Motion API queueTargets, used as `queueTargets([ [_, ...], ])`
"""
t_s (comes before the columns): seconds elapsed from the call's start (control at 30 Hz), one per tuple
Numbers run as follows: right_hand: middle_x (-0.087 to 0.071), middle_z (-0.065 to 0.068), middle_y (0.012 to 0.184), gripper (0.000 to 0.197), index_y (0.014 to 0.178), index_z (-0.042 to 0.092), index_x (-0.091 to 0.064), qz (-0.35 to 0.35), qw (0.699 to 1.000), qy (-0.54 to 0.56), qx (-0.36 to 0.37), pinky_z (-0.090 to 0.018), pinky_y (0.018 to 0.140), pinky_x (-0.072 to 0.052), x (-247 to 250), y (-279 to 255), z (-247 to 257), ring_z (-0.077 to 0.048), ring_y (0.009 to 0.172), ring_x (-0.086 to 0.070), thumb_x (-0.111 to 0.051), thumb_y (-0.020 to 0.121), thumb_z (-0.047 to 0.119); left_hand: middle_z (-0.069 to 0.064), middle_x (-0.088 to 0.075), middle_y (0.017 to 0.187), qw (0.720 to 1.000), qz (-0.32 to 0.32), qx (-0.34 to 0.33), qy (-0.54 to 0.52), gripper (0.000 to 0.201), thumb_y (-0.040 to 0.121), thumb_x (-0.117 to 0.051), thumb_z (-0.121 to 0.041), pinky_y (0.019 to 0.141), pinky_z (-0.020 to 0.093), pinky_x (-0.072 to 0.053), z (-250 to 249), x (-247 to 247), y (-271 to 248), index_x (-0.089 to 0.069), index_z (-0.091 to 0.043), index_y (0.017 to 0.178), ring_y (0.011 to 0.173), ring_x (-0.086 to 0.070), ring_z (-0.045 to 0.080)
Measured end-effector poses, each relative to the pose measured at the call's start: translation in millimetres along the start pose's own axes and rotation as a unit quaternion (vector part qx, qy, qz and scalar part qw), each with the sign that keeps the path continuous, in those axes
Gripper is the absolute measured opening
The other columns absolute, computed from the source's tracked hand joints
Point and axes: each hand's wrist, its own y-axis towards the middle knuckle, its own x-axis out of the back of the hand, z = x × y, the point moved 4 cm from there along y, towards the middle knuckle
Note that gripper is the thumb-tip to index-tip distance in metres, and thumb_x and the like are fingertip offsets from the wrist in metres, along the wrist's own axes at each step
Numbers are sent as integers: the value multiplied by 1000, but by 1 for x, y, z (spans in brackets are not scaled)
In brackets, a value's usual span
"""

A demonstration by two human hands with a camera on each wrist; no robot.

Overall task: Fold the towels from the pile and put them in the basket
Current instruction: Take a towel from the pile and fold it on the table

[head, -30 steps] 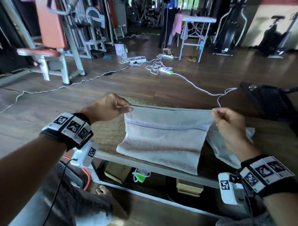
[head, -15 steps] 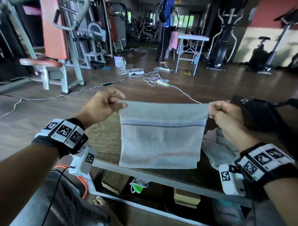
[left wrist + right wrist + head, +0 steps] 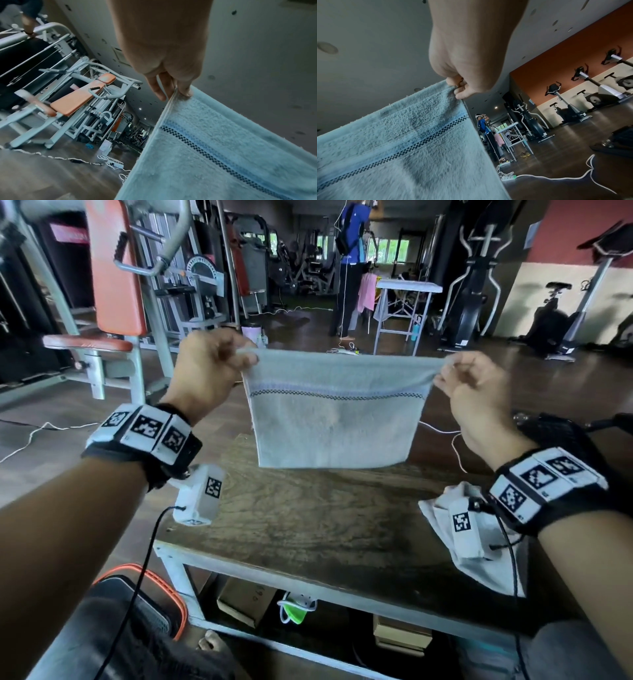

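A pale towel [image 3: 334, 419] with a dark checked stripe hangs stretched in the air above the wooden table [image 3: 308, 529], folded double. My left hand [image 3: 236, 361] pinches its upper left corner [image 3: 178, 92]. My right hand [image 3: 445, 374] pinches the upper right corner [image 3: 453, 86]. Another crumpled pale towel [image 3: 442, 518] lies on the table's right side, partly behind my right wrist. A black basket [image 3: 555, 433] shows at the far right behind my right hand, mostly hidden.
The table has a lower shelf with boxes [image 3: 246, 601] and a green item [image 3: 294, 611]. White cables [image 3: 455, 440] run over the floor beyond. Gym machines [image 3: 116, 285] stand at the left, a person [image 3: 352, 268] at the back.
Both hands have lifted the towel from the table's front edge up into the air; it now hangs clear of the tabletop, held taut by its upper corners.
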Motion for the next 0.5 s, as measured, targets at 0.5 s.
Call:
queueTargets([
  [0.5,-69,6,75,8,91,13,-64,479,796,-291,-229,-15,61,-48,48,-172,-157,2,65,-64,-61,98,11,-8,-76,71,873,444,197,50,21,64,-90,-8,71,12,-53,122,-53,-211,-79,-20,76,70,-70,0],
])
